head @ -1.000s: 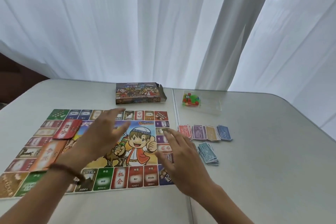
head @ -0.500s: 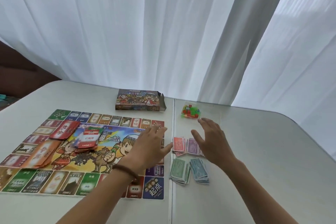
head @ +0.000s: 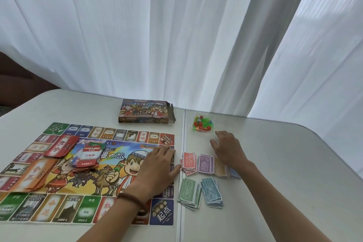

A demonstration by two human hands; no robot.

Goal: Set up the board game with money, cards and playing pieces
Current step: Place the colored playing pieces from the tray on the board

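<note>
Now left hand (head: 157,165) and right hand (head: 227,149) sit nearer the money (head: 206,164).

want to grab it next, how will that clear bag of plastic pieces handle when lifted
The clear bag of plastic pieces probably sags, since it holds loose small bits. Likely light. Pushed, its thin film may slide easily on the smooth table.

Game board (head: 161,212) partly beyond left edge
</note>
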